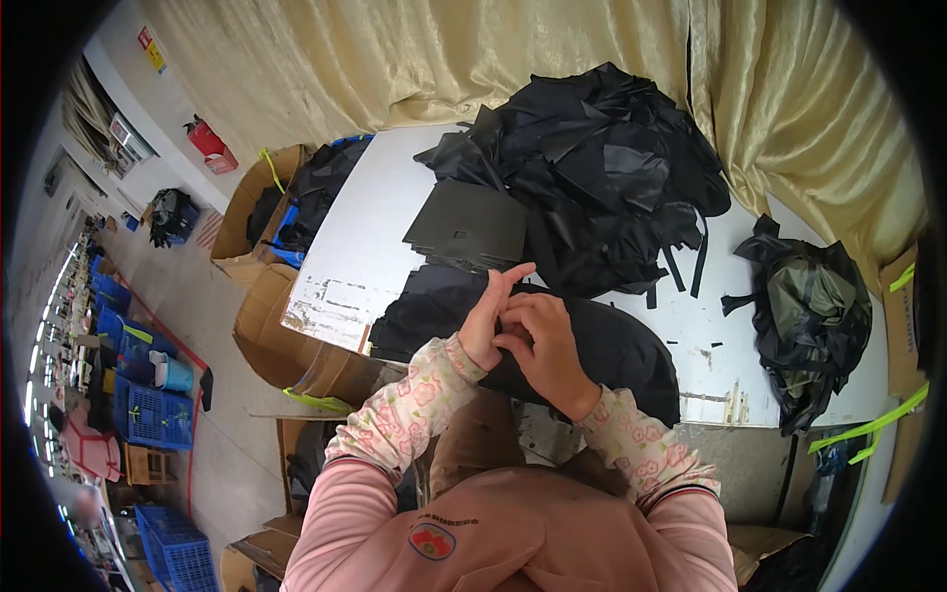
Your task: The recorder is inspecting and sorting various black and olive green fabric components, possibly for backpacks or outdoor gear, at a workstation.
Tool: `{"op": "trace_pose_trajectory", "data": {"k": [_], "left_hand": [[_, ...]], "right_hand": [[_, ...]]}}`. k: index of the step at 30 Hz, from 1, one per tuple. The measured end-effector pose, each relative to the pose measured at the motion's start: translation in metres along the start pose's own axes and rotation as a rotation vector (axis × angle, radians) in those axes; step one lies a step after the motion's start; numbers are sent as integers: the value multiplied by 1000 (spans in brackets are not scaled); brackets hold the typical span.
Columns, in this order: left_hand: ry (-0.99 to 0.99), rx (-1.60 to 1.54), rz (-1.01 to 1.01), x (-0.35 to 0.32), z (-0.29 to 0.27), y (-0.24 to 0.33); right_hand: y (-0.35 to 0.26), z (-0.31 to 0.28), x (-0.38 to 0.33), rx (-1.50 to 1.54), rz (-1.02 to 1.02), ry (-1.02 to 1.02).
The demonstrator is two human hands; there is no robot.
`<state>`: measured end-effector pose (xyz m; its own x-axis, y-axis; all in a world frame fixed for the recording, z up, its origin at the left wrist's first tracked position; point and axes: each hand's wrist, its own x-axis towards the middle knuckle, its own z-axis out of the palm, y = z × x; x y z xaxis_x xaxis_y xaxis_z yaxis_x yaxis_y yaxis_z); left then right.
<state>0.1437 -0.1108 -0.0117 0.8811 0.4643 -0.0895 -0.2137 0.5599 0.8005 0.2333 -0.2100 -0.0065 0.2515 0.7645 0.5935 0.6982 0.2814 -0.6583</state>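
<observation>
Two hands meet, the left hand (481, 326) touching the right hand (548, 350), over black fabric (626, 350) along the tabletop's (350, 247) near edge; whether they pinch anything, I cannot tell. A dragging sleeve (400, 400) could pull that overhanging fabric off. Bumped, the unevenly stacked dark panels (472, 212) could slide. Bare room lies toward the left edge; a black pile (612, 148) crowds the far edge.

We face gold curtains (296, 59) beyond a scuffed white bench (340, 237); to our left, grey floor (229, 414) meets a white wall (176, 97).
</observation>
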Motion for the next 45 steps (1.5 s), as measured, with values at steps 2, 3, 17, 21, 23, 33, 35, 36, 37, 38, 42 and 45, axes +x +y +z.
{"op": "trace_pose_trajectory", "data": {"k": [2,3,17,21,23,33,35,36,37,38,42,45], "left_hand": [[10,-17,-19,0,3,-1],[-35,54,-55,4,-2,-4],[225,2214,-84,97,-160,40],[249,1927,234,87,-160,52],[249,1723,318,75,-149,66],[37,640,338,-30,-26,38],[27,687,331,-42,-19,33],[30,684,331,-46,-14,33],[6,690,347,-48,-10,33],[-19,696,361,-51,-7,35],[-101,813,403,-57,8,46],[-229,1139,590,-55,17,57]], "right_hand": [[3,-3,-4,1,41,-20],[5,-5,-6,5,85,-37],[5,-19,-27,704,466,12],[12,-19,-31,529,378,-50],[11,-23,-28,456,378,-70],[-2,-16,13,674,474,-16],[-4,-14,12,619,446,-33],[-7,-15,10,584,437,-49],[-10,-16,9,548,428,-64],[-12,-17,8,547,430,-66],[-18,-23,5,552,475,-61],[13,-21,-5,236,117,67]]}}
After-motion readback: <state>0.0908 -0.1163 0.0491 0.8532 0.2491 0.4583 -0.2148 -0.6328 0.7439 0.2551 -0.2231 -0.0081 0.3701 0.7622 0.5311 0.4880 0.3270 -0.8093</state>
